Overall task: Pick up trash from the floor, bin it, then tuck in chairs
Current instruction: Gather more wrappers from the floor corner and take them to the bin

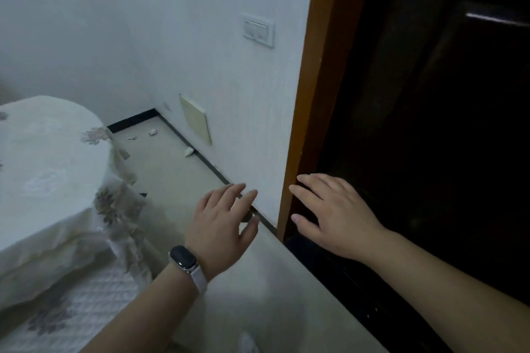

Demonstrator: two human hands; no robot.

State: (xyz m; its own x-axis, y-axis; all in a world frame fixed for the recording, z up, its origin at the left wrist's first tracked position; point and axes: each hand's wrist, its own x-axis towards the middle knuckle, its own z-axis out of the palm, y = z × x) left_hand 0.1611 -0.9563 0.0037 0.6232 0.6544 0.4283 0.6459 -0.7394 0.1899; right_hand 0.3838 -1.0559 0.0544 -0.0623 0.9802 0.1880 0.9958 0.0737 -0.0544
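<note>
My left hand (222, 222) and right hand (332, 216) are spread wide, holding nothing. 3 paper scraps (153, 132) lie ahead along the wall. I advise collecting the nearest scrap (188, 151) first.

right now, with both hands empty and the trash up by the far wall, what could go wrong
1. The paper scraps lie far from both the left hand and right hand, in the narrow floor strip between the draped table and wall; squeezing through might snag the cloth.
2. The scrap against the baseboard is small and pale, easy to miss.
3. The dark doorway hides whatever lies inside.
</note>
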